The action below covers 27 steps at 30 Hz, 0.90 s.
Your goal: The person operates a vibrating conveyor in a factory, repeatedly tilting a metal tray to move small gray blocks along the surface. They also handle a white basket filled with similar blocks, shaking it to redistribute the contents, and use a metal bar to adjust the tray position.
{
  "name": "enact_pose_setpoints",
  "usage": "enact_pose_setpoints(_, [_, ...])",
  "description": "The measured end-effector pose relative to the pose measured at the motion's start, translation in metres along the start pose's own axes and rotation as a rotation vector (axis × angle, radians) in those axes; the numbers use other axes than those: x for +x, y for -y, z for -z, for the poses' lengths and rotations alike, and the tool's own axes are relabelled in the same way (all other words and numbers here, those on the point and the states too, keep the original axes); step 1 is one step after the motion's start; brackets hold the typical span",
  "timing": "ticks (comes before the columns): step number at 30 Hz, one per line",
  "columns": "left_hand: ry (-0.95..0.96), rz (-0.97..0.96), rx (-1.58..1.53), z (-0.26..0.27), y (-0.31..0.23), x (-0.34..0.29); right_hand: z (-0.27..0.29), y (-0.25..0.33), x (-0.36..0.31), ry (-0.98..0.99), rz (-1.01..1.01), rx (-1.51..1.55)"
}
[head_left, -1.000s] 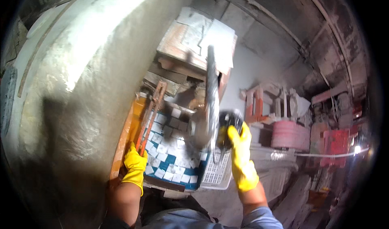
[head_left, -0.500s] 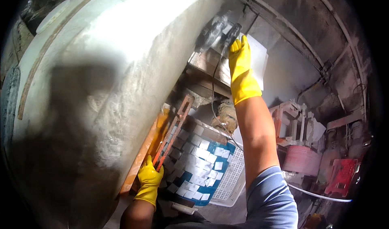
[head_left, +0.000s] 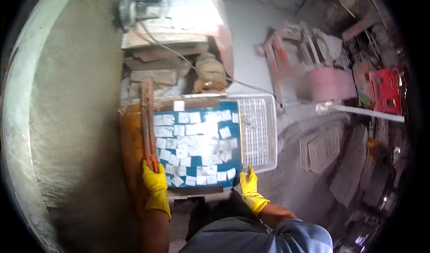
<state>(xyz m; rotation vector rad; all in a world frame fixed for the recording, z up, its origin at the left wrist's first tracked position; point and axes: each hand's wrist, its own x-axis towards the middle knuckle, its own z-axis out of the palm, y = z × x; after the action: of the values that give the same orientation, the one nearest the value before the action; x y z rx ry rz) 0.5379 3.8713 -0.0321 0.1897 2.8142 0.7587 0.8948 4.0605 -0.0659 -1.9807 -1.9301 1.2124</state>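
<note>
My left hand [head_left: 155,186], in a yellow rubber glove, is closed around the near end of a long, narrow rusty-orange metal frame [head_left: 148,118] of two parallel bars. The frame lies along the left side of a blue board [head_left: 192,160] with many small white square tiles [head_left: 193,142] in uneven rows. Beside the board's near right corner is my right hand [head_left: 252,191], also gloved in yellow, its thumb and fingers apart. Nothing shows in it; whether its fingertips touch the board's edge I cannot tell.
A white perforated plastic basket [head_left: 260,132] sits against the board's right side. Beyond the board are a brown jar-like lump [head_left: 209,75] and a dusty bench [head_left: 179,38] bearing a corded dark tool [head_left: 145,4]. A large pale wall-like surface [head_left: 76,96] rises at left; flat slabs [head_left: 320,150] lean at right.
My right hand has come down from the dark tool on the far bench to the board's near right corner. My view has turned; the left hand keeps hold of the metal frame.
</note>
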Motion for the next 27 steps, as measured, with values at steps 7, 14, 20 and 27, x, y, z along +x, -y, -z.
enact_pose_setpoints(7, [0.055, 0.028, 0.019, 0.011, -0.018, 0.000, -0.069, -0.081, -0.053, -0.136, -0.402, 0.315])
enact_pose_setpoints(14, [0.062, -0.044, -0.137, 0.006, -0.008, -0.003, -0.125, 0.000, -0.046, -0.555, -0.500, 0.098])
enact_pose_setpoints(20, [0.132, -0.139, -0.245, 0.005, 0.022, 0.008, -0.101, 0.046, -0.048, -0.674, -0.564, 0.122])
enact_pose_setpoints(27, [0.100, -0.115, -0.146, 0.005, 0.009, 0.005, -0.122, 0.030, -0.043, -0.748, -0.531, 0.107])
